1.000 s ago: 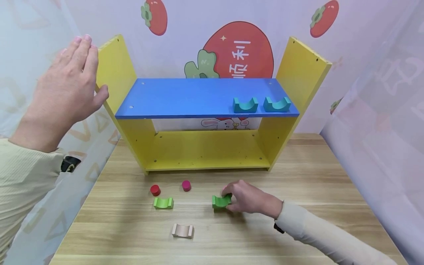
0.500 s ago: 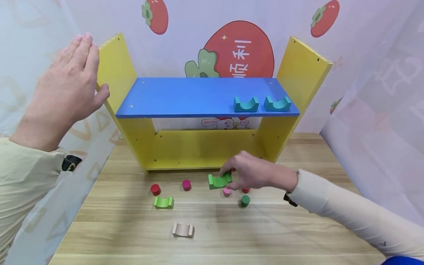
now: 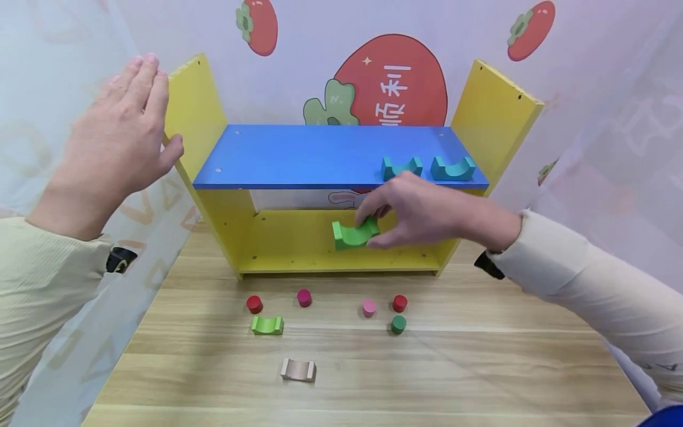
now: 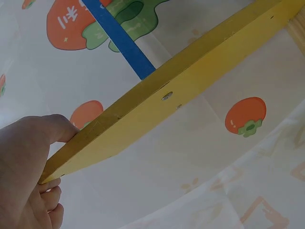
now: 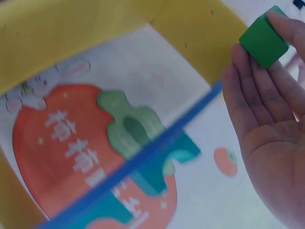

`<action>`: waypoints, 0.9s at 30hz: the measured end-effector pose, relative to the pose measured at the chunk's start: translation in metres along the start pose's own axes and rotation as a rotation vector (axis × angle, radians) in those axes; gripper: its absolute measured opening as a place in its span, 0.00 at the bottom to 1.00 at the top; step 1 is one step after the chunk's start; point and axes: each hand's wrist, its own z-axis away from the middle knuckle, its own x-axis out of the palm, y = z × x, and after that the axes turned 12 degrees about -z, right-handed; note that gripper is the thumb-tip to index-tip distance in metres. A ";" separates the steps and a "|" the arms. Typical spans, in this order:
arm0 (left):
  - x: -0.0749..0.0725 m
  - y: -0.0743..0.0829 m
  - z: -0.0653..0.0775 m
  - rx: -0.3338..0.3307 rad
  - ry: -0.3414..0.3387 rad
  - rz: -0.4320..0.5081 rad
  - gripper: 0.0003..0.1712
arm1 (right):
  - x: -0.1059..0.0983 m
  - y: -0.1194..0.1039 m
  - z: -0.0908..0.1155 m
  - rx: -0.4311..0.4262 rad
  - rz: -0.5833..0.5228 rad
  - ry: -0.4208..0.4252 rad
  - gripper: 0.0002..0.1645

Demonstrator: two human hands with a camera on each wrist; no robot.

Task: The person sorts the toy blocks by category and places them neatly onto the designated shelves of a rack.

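A green arched wooden block (image 3: 354, 233) is pinched by the right hand (image 3: 421, 210) mid-frame, before the yellow shelf (image 3: 331, 243). Two teal arched blocks (image 3: 401, 167) sit on its blue board (image 3: 320, 155). The flat left hand (image 3: 114, 142) presses its side, upper left.

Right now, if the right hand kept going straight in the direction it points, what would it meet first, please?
Probably nothing close: the right hand, gripping the green arch block, points left across the lower shelf opening; the yellow left side panel comes first, though depth is unclear.
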 end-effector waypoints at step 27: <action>-0.001 0.001 0.000 -0.024 -0.033 0.002 0.49 | -0.066 0.011 -0.053 0.129 0.047 0.109 0.23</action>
